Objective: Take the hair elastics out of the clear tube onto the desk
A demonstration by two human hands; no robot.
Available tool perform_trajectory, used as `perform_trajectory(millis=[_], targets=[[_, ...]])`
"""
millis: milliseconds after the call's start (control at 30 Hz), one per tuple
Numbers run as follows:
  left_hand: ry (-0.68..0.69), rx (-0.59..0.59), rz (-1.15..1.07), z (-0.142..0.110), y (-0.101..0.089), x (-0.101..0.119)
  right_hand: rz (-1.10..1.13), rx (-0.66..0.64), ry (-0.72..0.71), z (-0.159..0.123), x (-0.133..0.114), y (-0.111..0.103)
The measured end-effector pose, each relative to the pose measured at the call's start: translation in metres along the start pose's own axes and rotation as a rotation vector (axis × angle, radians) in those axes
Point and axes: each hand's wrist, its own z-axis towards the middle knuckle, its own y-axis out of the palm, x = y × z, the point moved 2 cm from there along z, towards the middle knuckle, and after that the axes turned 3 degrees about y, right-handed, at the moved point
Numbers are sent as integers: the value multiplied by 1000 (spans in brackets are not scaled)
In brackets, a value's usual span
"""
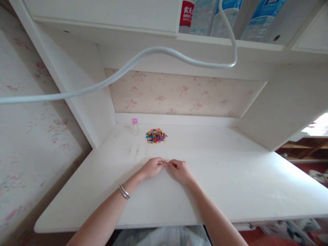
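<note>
My left hand point(153, 167) and my right hand point(180, 171) rest together on the white desk point(230, 177), fingertips touching in a pinch near the middle. Whatever lies between the fingers is too small to make out. A silver bangle point(124, 192) sits on my left wrist. Beyond the hands lies a small heap of tiny multicoloured pieces point(156, 135). Left of the heap stands a small clear bottle with a pink cap point(134, 126), close to the desk's back edge.
A white cable point(128, 68) sweeps across the view above the desk. Water bottles point(205, 15) stand on the upper shelf. White side panels close in the desk on both sides, with floral wallpaper point(179, 94) behind.
</note>
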Motion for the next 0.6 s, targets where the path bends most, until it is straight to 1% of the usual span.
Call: perform_trajectory(millis=[133, 200, 300, 367, 433, 533, 600], targets=[[-20, 3, -17, 1, 2, -1, 7, 2, 0, -2, 1, 3], [-39, 10, -31, 1, 2, 1, 45, 3, 25, 0, 4, 6], [-118, 60, -65, -1, -2, 6, 118, 27, 117, 19, 12, 5], [-184, 100, -91, -2, -6, 8, 117, 60, 158, 45, 17, 1], [-216, 114, -119, -3, -9, 10, 84, 84, 162, 79, 18, -4], [-226, 78, -151, -2, -10, 9, 19, 83, 137, 134, 12, -6], [-223, 38, -151, -1, -9, 8, -25, 62, 131, 169, 3, 0]])
